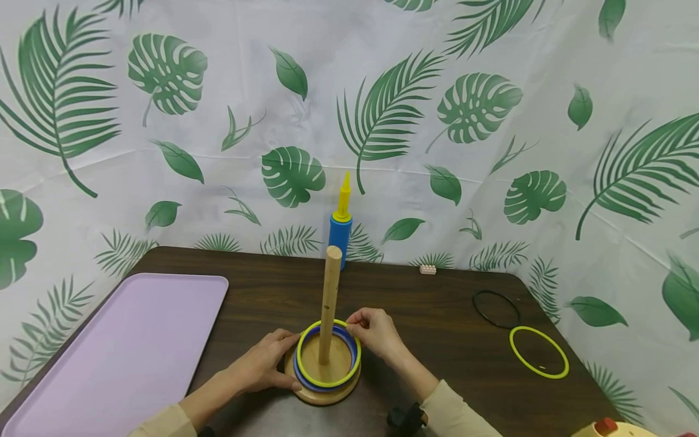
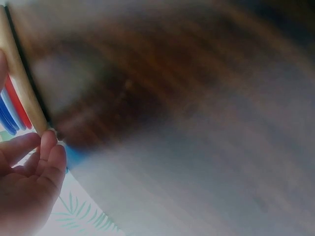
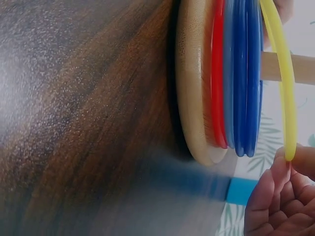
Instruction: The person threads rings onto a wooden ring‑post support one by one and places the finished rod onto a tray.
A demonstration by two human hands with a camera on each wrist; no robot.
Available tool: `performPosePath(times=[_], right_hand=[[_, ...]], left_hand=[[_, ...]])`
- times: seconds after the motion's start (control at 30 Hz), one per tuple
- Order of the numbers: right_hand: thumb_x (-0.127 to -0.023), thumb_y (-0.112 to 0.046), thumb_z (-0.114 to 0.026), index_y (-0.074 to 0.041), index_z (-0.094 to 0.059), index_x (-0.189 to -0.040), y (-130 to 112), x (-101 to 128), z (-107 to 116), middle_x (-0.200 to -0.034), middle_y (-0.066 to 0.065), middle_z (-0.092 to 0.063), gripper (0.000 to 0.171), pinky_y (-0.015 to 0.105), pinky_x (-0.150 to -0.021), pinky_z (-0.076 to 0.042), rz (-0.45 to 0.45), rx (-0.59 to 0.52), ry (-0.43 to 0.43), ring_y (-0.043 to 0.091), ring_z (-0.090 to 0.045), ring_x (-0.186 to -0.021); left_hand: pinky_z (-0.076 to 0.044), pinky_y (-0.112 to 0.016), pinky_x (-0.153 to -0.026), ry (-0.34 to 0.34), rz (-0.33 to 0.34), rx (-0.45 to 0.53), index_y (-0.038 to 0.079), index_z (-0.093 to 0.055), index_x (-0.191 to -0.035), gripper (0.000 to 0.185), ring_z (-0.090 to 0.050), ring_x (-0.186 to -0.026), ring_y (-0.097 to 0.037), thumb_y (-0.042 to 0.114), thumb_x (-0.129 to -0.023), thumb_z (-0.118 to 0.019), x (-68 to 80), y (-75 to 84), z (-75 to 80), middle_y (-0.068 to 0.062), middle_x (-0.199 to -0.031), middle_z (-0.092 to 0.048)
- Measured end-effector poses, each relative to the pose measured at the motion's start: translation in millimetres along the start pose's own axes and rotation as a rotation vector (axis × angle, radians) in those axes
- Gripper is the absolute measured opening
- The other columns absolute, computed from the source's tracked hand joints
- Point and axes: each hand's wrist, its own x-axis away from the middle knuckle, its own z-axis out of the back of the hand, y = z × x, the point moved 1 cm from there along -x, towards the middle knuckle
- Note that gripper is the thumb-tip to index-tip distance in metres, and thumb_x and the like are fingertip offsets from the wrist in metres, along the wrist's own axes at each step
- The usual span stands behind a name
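A wooden post (image 1: 329, 303) rises from a round wooden base (image 1: 322, 397). Stacked around it on the base are dark blue rings (image 3: 246, 78), a lighter blue ring (image 3: 229, 78) and a red ring (image 3: 217, 73). My right hand (image 1: 377, 332) pinches the edge of a yellow ring (image 3: 285, 88) between thumb and fingers. That ring encircles the post and tilts, its pinched side lifted off the dark blue rings. On the other side, my left hand (image 1: 264, 362) holds the edge of the base, thumb at the near side and fingers (image 2: 51, 157) farther back.
A lilac tray (image 1: 125, 328) lies on the left of the dark wooden table (image 1: 426, 340). Behind the post stands a blue and yellow pump (image 1: 340, 227). To the right are a black ring (image 1: 496, 309), another yellow ring (image 1: 565, 364) and a small pinkish block (image 1: 428, 269).
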Motion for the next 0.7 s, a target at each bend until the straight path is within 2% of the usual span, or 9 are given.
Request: performPosePath(times=[0.7], right_hand=[[-0.081, -0.011, -0.070, -0.004, -0.068, -0.079, 4.4, -3.2, -5.4, -0.066, -0.002, -0.060, 0.007, 0.019, -0.050, -0.040, 0.062, 0.176, 0.082, 0.006, -0.047, -0.057]], left_hand=[[-0.046, -0.048, -0.091, 0.000, 0.001, -0.007, -0.005, -0.051, -0.130, 0.083, -0.051, -0.112, -0.031, 0.042, -0.069, -0.081, -0.2, -0.7, -1.0, -0.013, -0.120, -0.053]])
